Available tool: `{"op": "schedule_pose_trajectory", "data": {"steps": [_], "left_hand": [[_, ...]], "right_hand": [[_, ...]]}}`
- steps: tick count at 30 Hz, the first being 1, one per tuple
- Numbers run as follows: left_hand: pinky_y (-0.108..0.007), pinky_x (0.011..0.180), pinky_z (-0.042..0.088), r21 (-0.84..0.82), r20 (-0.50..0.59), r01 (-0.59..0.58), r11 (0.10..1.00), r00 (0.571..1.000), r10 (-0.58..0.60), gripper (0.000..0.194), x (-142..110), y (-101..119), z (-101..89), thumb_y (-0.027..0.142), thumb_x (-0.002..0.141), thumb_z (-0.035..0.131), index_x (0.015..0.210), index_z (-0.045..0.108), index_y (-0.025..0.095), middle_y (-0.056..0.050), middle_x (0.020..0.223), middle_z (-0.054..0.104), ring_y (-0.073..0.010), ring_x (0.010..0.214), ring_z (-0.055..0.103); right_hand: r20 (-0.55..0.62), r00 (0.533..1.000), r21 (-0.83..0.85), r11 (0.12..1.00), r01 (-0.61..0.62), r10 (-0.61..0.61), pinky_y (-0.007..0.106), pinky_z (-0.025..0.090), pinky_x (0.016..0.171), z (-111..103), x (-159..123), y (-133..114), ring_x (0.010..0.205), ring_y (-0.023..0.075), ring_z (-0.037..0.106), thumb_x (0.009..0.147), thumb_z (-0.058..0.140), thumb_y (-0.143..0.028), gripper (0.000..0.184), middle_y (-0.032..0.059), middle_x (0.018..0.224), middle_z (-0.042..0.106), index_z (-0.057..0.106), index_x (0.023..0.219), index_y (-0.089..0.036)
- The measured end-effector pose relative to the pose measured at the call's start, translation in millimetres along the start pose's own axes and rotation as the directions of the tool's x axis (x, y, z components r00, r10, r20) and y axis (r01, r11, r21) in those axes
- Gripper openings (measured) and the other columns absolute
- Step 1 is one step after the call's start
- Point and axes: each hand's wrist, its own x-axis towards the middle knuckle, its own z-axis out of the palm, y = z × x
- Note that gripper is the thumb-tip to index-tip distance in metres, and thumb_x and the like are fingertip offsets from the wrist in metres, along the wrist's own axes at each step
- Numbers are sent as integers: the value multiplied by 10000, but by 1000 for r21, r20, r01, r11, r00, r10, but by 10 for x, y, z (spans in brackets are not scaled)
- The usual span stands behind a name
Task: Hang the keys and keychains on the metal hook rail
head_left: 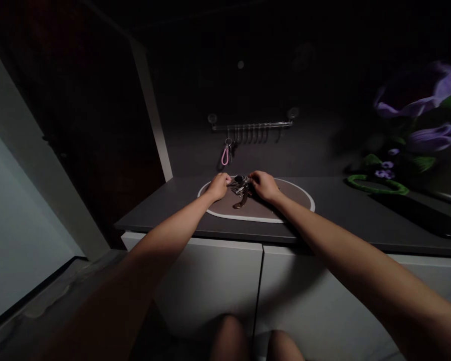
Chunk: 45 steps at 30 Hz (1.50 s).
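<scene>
Holding a bunch of keys (pixel 239 184) in 2 hands, at the brown mat (pixel 225 207) on the dark counter (pixel 346 205). Bunch's long axis runs roughly left-right between fingertips; its brown strap (pixel 241 203) trails toward the person, end curling left. Can't tell if the keys touch the mat. Left hand (pixel 218 185): narrow pinch on the bunch's left end. Right hand (pixel 263 185): fingers curled narrow on its right end, exact part hidden. Mat is oval, long axis along counter. Containers: 2 white cupboard doors (pixel 225 271) below counter, both shut, contents hidden. Clear hook rail (pixel 253 126) on wall carries a pink loop (pixel 225 156) with keys at its left end, loop hanging down. Purple flowers (pixel 432 139) far right.
</scene>
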Motion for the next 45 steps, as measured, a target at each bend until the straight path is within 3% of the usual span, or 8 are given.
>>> {"op": "schedule_pose_trajectory", "data": {"steps": [17,25,30,36,41,45], "left_hand": [[-251,778,398,-176,-33,18,984,999,-24,99,-19,164,-106,92,771,464,730,534,149,-27,810,586,-131,813,516],[-241,729,401,-263,-53,32,964,997,-48,83,-16,203,-135,126,767,468,755,549,137,-18,765,583,-123,755,516],[-225,692,398,-329,-59,43,943,996,-66,87,-17,216,-126,145,775,466,781,552,136,-7,743,572,-110,716,506],[-211,652,388,-389,-48,25,921,998,-48,89,-22,256,-137,160,779,465,794,549,136,7,707,548,-101,675,484],[-209,650,384,-429,-62,22,903,997,-54,79,-14,265,-148,154,778,467,797,540,132,8,701,532,-96,660,472],[-204,647,381,-475,-71,28,880,995,-70,85,3,252,-140,159,786,464,821,534,125,7,707,526,-91,653,469]], "right_hand": [[42,989,-27,989,144,-143,282,389,851,16,7,2,957,179,538,875,391,-289,310,102,1009,619,608,1055,-159],[18,985,215,963,164,-172,300,381,896,-26,17,-18,982,166,537,853,438,-279,258,74,1004,627,649,955,-172],[-14,995,455,885,98,-103,318,402,889,50,72,28,974,161,548,836,461,-291,251,68,1019,630,634,967,-164],[102,994,702,711,-51,-29,293,434,846,28,25,-43,862,127,579,808,504,-327,241,37,943,652,609,952,-165],[98,995,816,574,-72,-14,294,433,855,-19,-11,-90,838,121,586,739,594,-338,232,28,927,652,607,905,-177],[97,995,830,553,-73,-13,306,438,841,-10,5,-67,819,124,585,700,627,-376,272,20,909,649,603,891,-185]]}}
